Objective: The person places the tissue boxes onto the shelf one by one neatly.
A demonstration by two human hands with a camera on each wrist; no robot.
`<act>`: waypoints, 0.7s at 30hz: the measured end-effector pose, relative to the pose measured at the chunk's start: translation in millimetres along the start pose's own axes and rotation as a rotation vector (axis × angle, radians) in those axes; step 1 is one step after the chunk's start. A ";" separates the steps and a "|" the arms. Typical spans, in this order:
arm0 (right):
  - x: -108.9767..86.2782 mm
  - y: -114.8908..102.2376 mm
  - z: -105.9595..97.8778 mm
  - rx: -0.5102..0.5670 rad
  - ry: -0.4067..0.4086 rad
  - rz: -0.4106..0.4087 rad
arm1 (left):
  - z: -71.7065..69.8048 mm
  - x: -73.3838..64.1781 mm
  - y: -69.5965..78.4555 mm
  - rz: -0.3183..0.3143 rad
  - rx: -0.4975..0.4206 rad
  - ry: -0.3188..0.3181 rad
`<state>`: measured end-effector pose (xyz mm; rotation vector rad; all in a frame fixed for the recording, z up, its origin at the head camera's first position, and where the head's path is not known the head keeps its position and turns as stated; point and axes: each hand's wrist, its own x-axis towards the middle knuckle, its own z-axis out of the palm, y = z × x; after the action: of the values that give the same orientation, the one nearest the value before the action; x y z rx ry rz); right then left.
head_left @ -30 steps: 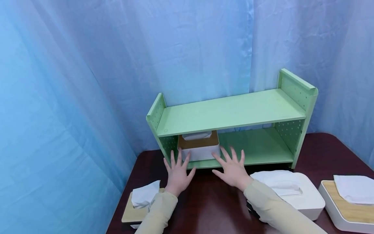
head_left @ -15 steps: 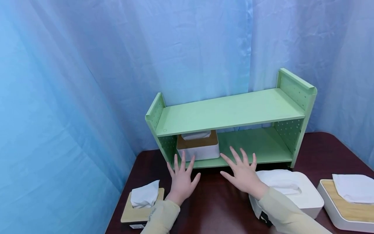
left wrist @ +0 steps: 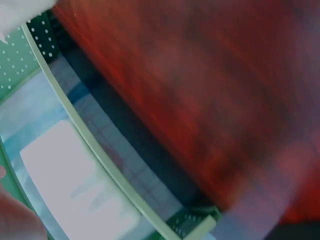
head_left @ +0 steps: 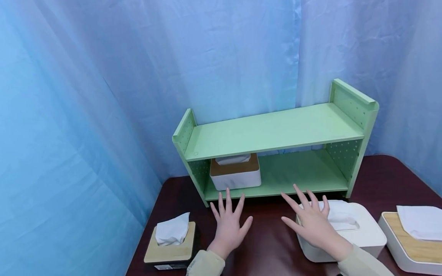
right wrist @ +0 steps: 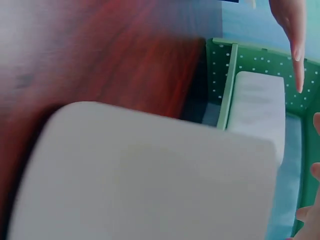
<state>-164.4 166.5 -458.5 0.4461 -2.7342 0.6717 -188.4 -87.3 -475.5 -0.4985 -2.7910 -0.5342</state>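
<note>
In the head view a white tissue box with a wooden lid [head_left: 238, 180] stands on the lower level of a green shelf [head_left: 276, 132], near its left end. My left hand [head_left: 229, 232] is in front of that box, fingers spread and holding nothing. Over the near-left part of an all-white tissue box [head_left: 369, 234] is my right hand [head_left: 315, 226], also with spread fingers and nothing in its grasp. The right wrist view shows the white box's side [right wrist: 150, 170] up close and the shelved box [right wrist: 257, 105] beyond it.
A tissue box with a light wooden top [head_left: 169, 251] sits at the table's left edge. Another wood-lidded white tissue box [head_left: 411, 237] stands at the far right. Blue curtains [head_left: 241, 57] hang behind the shelf and on the left of the dark red table [head_left: 262, 249].
Both hands have drawn back from the shelved tissue box toward the near side and shifted right, the right hand farther. The box stays in its place on the shelf.
</note>
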 end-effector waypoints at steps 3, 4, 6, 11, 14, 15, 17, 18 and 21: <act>-11.5 8.1 -0.6 -0.001 0.041 -0.004 | 6.5 -4.7 9.1 0.009 -0.071 0.005; -14.9 11.1 -0.7 -0.005 0.060 -0.009 | 8.9 -6.0 12.0 0.015 -0.098 0.010; -22.0 17.2 -1.6 -0.004 0.095 -0.014 | 13.6 -8.6 18.1 0.025 -0.134 0.015; -42.8 35.3 -6.9 0.015 0.144 0.009 | 24.4 -13.9 32.7 0.036 -0.205 -0.026; -54.4 46.0 -10.9 0.039 0.136 0.041 | 29.2 -17.2 40.6 0.037 -0.262 -0.046; -58.0 49.7 -12.1 0.048 0.140 0.046 | 31.1 -18.3 43.3 0.041 -0.272 -0.046; -65.4 57.9 -14.5 0.057 0.146 0.064 | 35.5 -20.3 48.8 0.059 -0.284 -0.040; -69.2 62.4 -15.5 0.059 0.157 0.072 | 37.7 -21.1 51.9 0.075 -0.291 -0.036; -78.9 77.6 -20.0 0.055 0.205 0.082 | 45.0 -22.3 62.7 0.121 -0.310 -0.039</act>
<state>-116.6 259.6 -499.8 0.2621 -2.5567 0.7703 -152.8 -21.0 -503.5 -0.7427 -2.7026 -0.9439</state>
